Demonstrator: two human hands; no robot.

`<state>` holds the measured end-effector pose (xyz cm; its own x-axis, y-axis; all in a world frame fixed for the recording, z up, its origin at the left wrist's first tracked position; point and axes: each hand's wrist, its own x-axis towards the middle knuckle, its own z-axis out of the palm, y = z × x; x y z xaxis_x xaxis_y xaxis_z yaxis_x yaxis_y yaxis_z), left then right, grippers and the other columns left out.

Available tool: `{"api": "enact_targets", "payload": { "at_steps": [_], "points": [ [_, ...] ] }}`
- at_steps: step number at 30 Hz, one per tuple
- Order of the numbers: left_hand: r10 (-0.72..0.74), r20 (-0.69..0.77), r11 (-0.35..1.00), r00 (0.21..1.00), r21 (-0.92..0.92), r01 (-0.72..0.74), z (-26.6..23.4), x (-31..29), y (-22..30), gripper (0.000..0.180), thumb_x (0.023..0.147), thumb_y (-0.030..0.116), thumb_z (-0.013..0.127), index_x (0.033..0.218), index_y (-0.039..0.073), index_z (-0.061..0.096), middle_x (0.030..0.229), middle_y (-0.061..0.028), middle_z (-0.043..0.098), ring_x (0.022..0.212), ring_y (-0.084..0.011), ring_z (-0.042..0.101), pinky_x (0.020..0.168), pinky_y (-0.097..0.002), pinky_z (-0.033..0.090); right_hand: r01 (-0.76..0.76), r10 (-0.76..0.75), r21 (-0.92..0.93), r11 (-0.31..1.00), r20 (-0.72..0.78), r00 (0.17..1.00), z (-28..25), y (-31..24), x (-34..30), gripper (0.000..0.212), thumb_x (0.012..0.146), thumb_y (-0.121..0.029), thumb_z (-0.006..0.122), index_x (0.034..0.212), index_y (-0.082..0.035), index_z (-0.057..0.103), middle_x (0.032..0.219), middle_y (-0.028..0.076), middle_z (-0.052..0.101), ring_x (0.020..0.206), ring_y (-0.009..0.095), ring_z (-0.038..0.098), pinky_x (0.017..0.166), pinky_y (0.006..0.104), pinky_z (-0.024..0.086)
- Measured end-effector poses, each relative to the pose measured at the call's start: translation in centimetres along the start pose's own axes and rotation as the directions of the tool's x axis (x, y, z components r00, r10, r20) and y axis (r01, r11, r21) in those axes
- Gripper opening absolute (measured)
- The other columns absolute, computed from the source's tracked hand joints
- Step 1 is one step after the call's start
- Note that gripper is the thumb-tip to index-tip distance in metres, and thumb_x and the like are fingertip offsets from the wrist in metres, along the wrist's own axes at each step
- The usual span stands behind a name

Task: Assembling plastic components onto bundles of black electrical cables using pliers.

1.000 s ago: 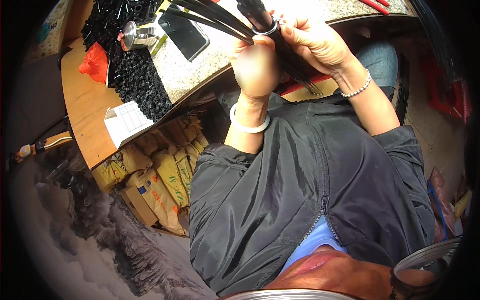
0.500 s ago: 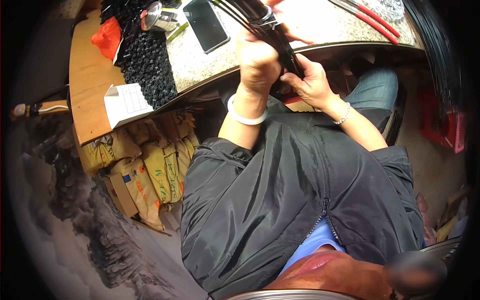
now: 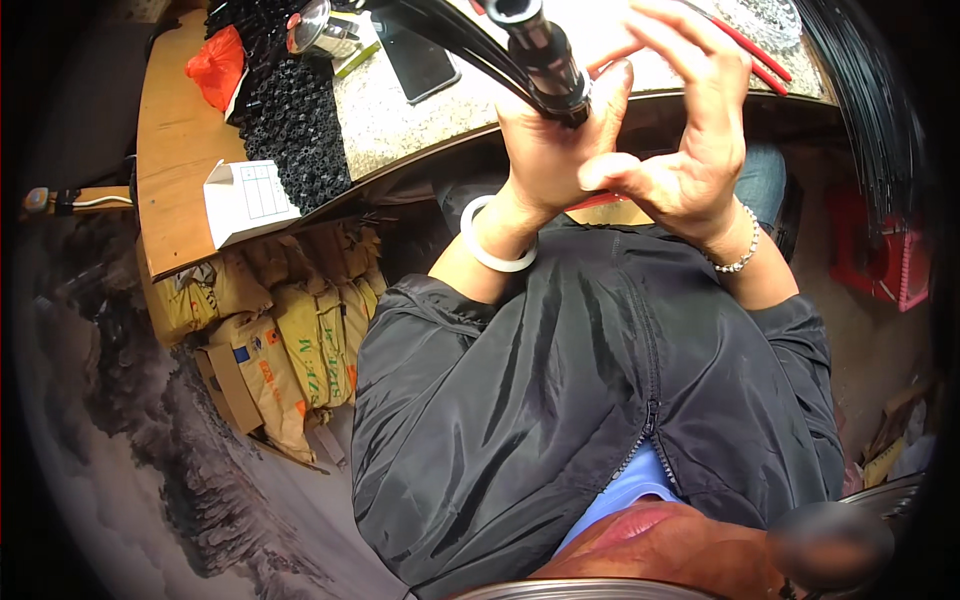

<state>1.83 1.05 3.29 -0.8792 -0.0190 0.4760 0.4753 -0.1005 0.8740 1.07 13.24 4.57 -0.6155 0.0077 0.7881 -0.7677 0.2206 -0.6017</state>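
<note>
Over the table's near edge, my left hand (image 3: 545, 160) is closed round a bundle of thin black ribs with a glossy black tubular end (image 3: 548, 65), which looks like part of an umbrella frame. The tube's round opening faces up and the ribs slant off to the upper left. My right hand (image 3: 695, 140) is just right of it, fingers spread and curved, thumb near the base of my left hand. I see nothing in its grip. Parts of the left fingers are hidden behind the bundle.
A dark phone (image 3: 418, 60), red-handled pliers (image 3: 750, 50) and a clear glass dish (image 3: 772, 22) lie on the speckled tabletop (image 3: 385, 130). Left are small black parts (image 3: 305, 140), a white box (image 3: 250, 205) and an orange-red bag (image 3: 216, 72). Long black rods (image 3: 880, 120) hang at the right.
My right hand has let go of the bundle and opened beside it. The bundle has tilted, so its tube end now points up toward me.
</note>
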Motion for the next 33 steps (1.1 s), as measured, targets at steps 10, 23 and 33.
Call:
{"api": "enact_targets", "payload": {
  "at_steps": [10, 23, 33],
  "points": [
    [0.093, -0.143, 0.992, 0.985, -0.073, -0.104, 0.8, 0.5, -0.3, 0.007, 0.078, -0.009, 0.052, 0.081, -0.006, 0.058, 0.066, -0.0009, 0.054, 0.072, -0.0110, 0.059, 0.075, -0.0306, 0.051, 0.058, -0.036, -0.205, 0.977, 0.110, 0.993, -0.2, -1.6, -0.7, 0.019, 0.070, -0.001, 0.073, 0.087, -0.003, 0.063, 0.087, 0.007, 0.059, 0.081, 0.019, 0.051, 0.072, 0.0282, 0.041],
    [-0.067, -0.065, 0.997, 0.996, 0.031, 0.069, -0.2, -0.6, -1.1, 0.024, 0.087, 0.002, 0.052, 0.108, -0.010, 0.057, 0.050, 0.0024, 0.045, 0.039, -0.0027, 0.037, 0.037, -0.0182, 0.028, -0.831, 0.623, 0.548, 0.096, 0.618, 0.479, -2.3, -0.2, -1.1, 0.008, 0.088, -0.009, 0.055, 0.082, -0.003, 0.056, 0.061, -0.001, 0.048, 0.048, 0.004, 0.041, 0.045, 0.0177, 0.035],
    [-0.111, -0.118, 0.994, 0.987, -0.030, 0.109, -1.9, 0.0, -1.1, 0.027, 0.089, 0.004, 0.052, 0.109, -0.013, 0.053, 0.049, -0.0001, 0.044, 0.036, -0.0047, 0.036, 0.035, -0.0191, 0.032, 0.050, 0.182, -0.875, 0.482, 0.156, 0.971, -11.2, 11.7, -2.4, 0.027, 0.076, -0.028, 0.071, 0.081, -0.004, 0.060, 0.077, 0.008, 0.059, 0.080, 0.025, 0.055, 0.072, 0.0351, 0.045]
  ]
}}
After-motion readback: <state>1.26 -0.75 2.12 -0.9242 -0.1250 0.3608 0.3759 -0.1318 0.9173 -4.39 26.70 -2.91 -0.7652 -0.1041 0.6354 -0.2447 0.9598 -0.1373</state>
